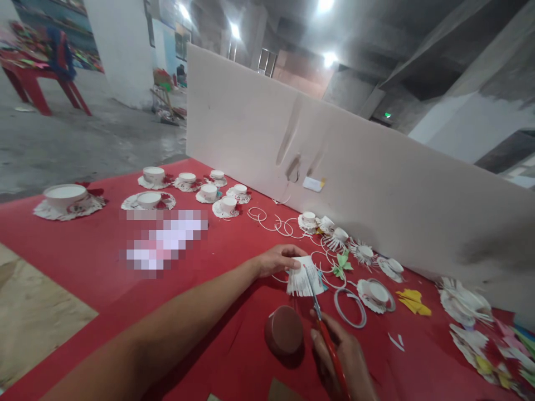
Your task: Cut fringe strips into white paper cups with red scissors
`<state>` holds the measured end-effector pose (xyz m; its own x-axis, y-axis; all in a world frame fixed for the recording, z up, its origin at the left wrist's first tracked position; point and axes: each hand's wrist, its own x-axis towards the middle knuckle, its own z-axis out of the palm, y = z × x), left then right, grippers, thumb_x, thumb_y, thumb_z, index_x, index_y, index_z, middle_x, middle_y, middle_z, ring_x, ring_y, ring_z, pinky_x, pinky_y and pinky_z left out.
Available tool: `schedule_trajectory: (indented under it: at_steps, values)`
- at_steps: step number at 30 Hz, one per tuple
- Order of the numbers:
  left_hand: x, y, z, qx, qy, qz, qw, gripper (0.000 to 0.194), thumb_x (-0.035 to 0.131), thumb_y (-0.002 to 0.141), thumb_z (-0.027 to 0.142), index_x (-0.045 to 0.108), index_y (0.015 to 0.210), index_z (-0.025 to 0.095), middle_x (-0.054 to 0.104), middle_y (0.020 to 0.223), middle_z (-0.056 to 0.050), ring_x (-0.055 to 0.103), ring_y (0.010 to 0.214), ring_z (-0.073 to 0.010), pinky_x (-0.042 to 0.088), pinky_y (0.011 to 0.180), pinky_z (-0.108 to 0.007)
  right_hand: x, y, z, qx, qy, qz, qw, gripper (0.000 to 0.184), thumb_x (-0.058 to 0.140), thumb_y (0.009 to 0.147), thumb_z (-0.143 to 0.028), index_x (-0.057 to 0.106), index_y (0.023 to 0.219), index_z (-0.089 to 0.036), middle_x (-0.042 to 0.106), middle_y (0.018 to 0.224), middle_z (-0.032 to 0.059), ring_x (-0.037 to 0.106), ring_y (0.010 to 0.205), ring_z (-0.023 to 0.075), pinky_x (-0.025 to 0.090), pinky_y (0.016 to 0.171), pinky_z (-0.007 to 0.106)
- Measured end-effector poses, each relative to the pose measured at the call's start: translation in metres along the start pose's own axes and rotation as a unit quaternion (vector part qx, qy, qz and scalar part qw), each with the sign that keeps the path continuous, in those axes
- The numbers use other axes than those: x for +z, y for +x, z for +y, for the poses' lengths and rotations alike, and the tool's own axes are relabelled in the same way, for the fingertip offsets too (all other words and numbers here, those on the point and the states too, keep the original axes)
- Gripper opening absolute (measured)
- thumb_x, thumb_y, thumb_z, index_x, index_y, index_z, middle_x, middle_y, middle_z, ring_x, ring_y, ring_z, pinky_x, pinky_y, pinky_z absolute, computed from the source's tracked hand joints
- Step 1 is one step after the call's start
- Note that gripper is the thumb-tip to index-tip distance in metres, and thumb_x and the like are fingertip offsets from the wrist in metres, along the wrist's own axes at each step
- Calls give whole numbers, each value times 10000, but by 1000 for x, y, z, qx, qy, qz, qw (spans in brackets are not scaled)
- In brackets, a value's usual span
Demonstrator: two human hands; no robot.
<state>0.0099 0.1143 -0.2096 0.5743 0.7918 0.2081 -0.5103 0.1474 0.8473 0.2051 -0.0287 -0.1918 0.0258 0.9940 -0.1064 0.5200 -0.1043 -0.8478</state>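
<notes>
My left hand [281, 260] pinches a white paper cup [301, 279] whose side is slit into a fringe of strips along its lower edge. A pair of scissors [330, 342] with red handles is gripped in my right hand [349, 356]. The blades lie against the printed side of the cup; whether they are parted I cannot make out. Just below, a brown round container [285, 331] stands on the red tabletop. To the right of the cup lie a light green folded paper piece [343, 265] and a ring of white tape or rim [350, 308].
Several cut cups with splayed fringes, such as this one [67, 197], stand around the red table [234, 250]. Thin paper rings [286, 227] trail across the middle. Yellow paper [413, 302] lies right. A tall white board [334, 150] borders the far side.
</notes>
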Motion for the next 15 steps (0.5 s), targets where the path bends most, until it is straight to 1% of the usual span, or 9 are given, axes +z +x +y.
schedule_trajectory:
  at_steps: [2,5,7,9,10,12,13,15]
  values:
    - [0,1,-1,1,-8,2,1000,371,756,584,204,666,938,135,643,881,-71,572,746,-151,401,675,-271,0,0,-2,-4,4,-2,1000,625,614,637,-596,625,1072,-148,528,461,-24,442,342,109,362,329,210]
    - [1,1,-2,3,-27,10,1000,367,756,580,180,669,931,118,649,866,-81,576,720,-147,404,648,-260,2,-1,-7,9,9,-11,1000,639,579,681,-588,564,1142,-145,472,426,-59,368,303,85,323,300,205]
    - [0,2,-2,7,-46,20,999,360,752,584,168,670,929,109,653,852,-86,584,711,-148,412,640,-257,0,-3,-12,22,34,-36,999,649,580,697,-574,520,1179,-144,440,413,-81,347,299,76,306,297,197]
    - [-2,3,-2,20,-71,36,997,355,746,593,162,667,935,107,656,845,-84,593,706,-148,426,649,-259,-7,-6,-16,26,74,-65,995,617,630,681,-540,532,1153,-156,472,446,-71,395,335,80,336,327,197]
    - [-4,3,-2,29,-86,45,995,353,741,600,161,664,941,110,658,836,-81,595,696,-145,432,655,-259,-12,-9,-18,27,97,-69,993,597,660,664,-523,547,1131,-169,500,472,-59,421,353,83,347,339,197]
    - [-8,5,-2,50,-118,65,990,331,728,619,162,658,940,117,664,811,-71,597,672,-135,441,662,-255,-24,-15,-20,41,131,-59,989,578,707,629,-505,563,1103,-207,563,540,-30,472,380,94,359,344,196]
    - [-10,6,-2,60,-135,76,986,308,718,632,165,656,929,120,668,804,-69,601,672,-135,446,669,-253,-30,-19,-19,54,148,-44,987,582,722,611,-507,561,1096,-227,589,573,-19,491,384,100,358,337,195]
    - [-14,6,-1,77,-169,101,977,227,688,669,180,652,886,124,678,810,-71,617,713,-150,458,709,-261,-39,-29,-17,70,196,-22,978,587,746,588,-497,555,1083,-246,620,614,-4,514,385,106,355,328,193]
